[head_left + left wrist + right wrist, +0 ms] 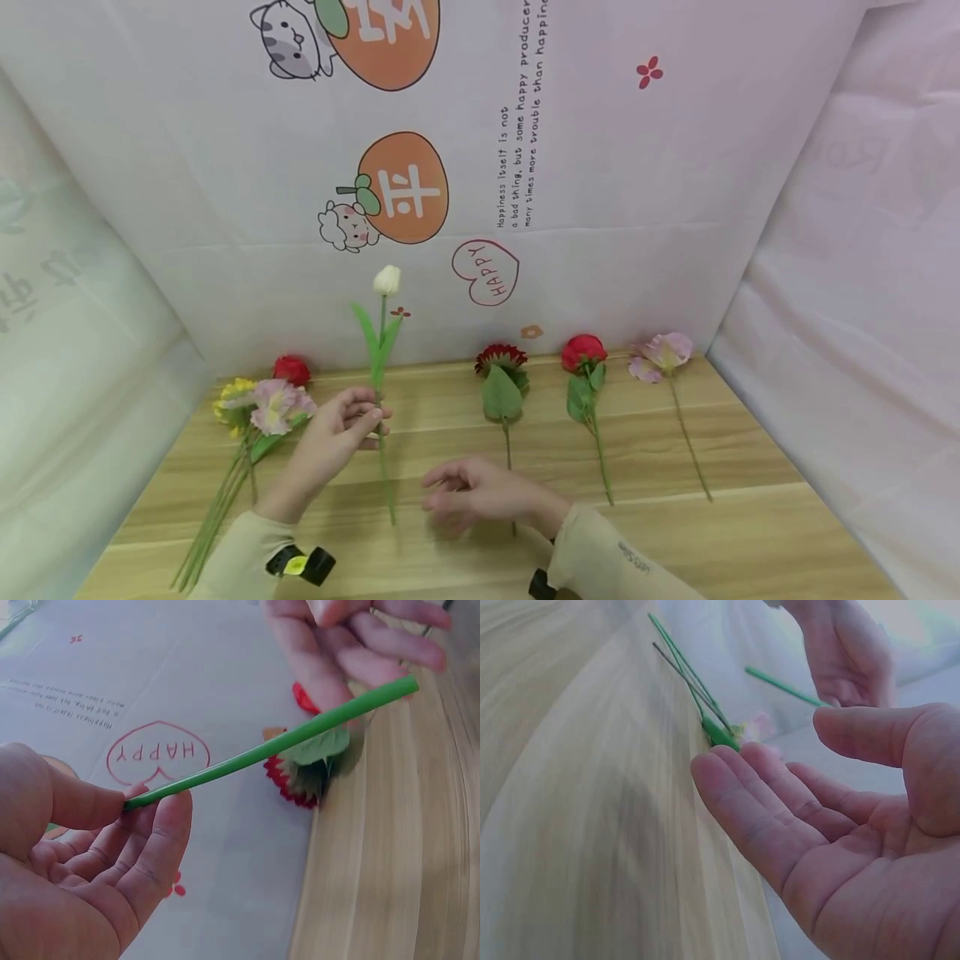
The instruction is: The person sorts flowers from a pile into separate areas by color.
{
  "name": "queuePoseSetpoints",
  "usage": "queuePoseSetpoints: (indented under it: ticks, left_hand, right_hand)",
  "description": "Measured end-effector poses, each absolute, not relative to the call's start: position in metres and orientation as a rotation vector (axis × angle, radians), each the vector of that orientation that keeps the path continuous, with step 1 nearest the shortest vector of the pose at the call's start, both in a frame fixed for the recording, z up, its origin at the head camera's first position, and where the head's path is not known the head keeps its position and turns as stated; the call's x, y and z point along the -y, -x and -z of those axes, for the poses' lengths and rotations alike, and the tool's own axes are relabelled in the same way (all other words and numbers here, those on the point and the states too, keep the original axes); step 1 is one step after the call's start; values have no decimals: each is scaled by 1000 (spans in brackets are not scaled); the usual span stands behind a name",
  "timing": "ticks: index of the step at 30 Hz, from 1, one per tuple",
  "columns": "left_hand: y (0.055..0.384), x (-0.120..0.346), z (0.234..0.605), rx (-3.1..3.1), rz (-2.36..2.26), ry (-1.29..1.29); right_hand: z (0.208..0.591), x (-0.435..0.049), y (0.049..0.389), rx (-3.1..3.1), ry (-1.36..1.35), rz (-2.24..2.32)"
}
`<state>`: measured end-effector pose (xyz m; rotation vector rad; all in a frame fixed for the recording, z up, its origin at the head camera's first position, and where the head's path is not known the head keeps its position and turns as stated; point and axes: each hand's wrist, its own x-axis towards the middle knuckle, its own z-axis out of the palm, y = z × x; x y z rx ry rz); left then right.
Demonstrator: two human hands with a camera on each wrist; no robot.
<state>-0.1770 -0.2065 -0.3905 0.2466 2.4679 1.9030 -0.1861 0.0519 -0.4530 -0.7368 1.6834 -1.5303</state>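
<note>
A white tulip (387,281) with green leaves stands nearly upright in the grip of my left hand (341,433). In the left wrist view, thumb and fingers pinch its green stem (277,746), whose cut end points away from the palm. My right hand (480,493) holds nothing; its fingers are relaxed, palm turned toward the left hand. It hovers over the lower stem of a dark red flower (501,360) and hides part of that stem. In the right wrist view, the right hand (840,825) shows a bare palm.
On the wooden table (442,417), a red rose (583,354) and a pale pink flower (667,354) lie to the right. At left lies a bunch with a pink flower (276,407), a yellow flower (234,404) and a red flower (292,369). A printed white cloth (600,167) rises behind.
</note>
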Motion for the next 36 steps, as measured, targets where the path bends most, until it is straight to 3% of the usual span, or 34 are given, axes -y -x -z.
queuePoseSetpoints:
  ticks: [14,36]
  left_hand:
    - [183,176,401,-2385,-2000,-296]
    - [178,175,406,-2431,-1978,-208]
  right_hand:
    - [458,-31,178,-1706,587,1696]
    - [459,-27,172,-1795,653,1746]
